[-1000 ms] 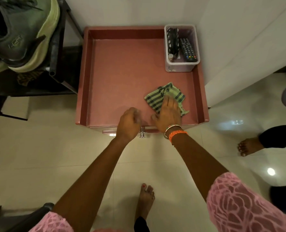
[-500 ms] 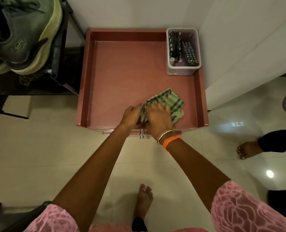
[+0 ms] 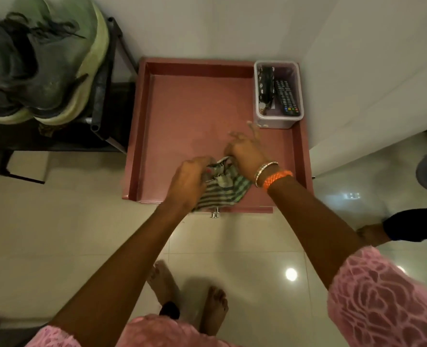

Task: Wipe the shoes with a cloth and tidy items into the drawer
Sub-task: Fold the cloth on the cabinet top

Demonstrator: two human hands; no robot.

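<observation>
Cloth, green-and-white striped, bunched at the near edge of the open pink drawer, toward 6 o'clock of its floor, with its lower fold draped over the front lip just above the metal knob. Left hand, at the cloth's 9 o'clock, grips the fabric with curled fingers. Right hand, at the cloth's 1 o'clock, pinches the upper edge between thumb and fingers; the remaining fingers are raised and motion-blurred, so their exact position cannot be told. Right wrist carries silver bangles and an orange braided band. Clear plastic bin stands in the drawer's 1 o'clock corner, holding a black remote control and, beside it, a dark patterned pouch. Grey sneakers with pale green soles rest on a black rack at the drawer's 10 o'clock. Bare feet stand on the glossy tile floor at 6 o'clock
</observation>
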